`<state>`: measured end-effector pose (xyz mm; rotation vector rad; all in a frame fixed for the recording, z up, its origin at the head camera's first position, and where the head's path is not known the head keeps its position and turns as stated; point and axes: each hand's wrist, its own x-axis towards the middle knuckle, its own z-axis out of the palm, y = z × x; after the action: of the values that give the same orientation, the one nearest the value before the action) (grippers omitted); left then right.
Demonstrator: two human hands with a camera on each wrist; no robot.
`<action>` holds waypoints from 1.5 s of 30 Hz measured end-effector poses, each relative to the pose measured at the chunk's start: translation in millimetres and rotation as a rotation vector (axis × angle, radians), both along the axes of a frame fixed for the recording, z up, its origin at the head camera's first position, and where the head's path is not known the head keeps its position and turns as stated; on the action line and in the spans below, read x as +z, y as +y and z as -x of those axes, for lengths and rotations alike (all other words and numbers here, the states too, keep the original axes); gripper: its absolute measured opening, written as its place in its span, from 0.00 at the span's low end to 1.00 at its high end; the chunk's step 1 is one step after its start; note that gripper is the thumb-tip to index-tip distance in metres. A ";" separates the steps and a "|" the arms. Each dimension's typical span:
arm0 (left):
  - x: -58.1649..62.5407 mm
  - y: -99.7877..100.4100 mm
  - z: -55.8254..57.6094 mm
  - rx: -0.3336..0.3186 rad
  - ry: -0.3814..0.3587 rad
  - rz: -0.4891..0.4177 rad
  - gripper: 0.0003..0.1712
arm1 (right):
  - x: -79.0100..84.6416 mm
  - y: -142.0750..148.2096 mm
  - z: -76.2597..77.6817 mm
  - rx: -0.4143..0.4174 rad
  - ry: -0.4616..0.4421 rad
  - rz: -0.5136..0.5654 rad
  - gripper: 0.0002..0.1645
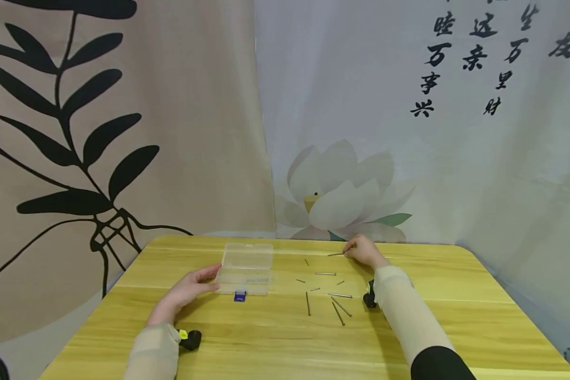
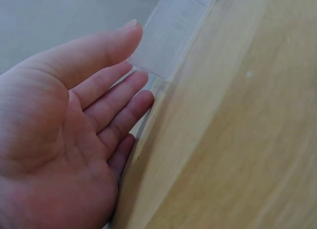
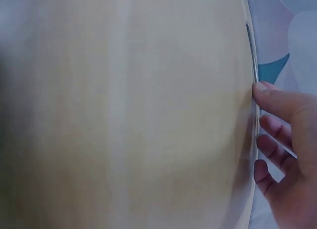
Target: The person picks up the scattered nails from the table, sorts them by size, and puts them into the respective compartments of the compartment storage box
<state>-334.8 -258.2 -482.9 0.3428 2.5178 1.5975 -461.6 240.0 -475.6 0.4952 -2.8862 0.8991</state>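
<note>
A clear plastic box (image 1: 221,289) lies on the table with its lid (image 1: 247,256) folded back and a blue latch (image 1: 239,296) at the front. My left hand (image 1: 187,290) rests at the box's left side, fingers nearly straight, fingertips against or very close to it. Near the table's back edge, my right hand (image 1: 363,250) pinches a long thin nail (image 3: 251,48) between thumb and forefinger. Its far end sticks out to the left. Several loose nails, long ones (image 1: 325,273) and short ones (image 1: 301,281), lie scattered between box and right hand.
The wooden table (image 1: 247,348) ends at the back against a printed curtain (image 1: 209,132). A black wrist camera (image 1: 190,340) sits by the left sleeve, and another (image 1: 369,295) by the right sleeve.
</note>
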 end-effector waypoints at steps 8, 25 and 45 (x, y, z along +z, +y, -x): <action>-2.4 -2.3 -3.5 0.003 -0.018 0.020 0.38 | -9.4 -3.2 -10.4 0.068 -0.003 -0.008 0.03; -9.3 -3.4 -7.3 0.040 -0.023 0.015 0.38 | 10.5 -12.3 -25.6 0.041 -0.054 0.092 0.10; 1.2 -0.3 -2.6 0.006 -0.010 0.017 0.37 | 39.2 -54.4 -32.9 0.138 0.034 0.135 0.06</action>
<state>-332.1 -258.5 -481.7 0.3239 2.5260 1.5747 -428.7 185.6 -436.4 0.6969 -2.7643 1.0845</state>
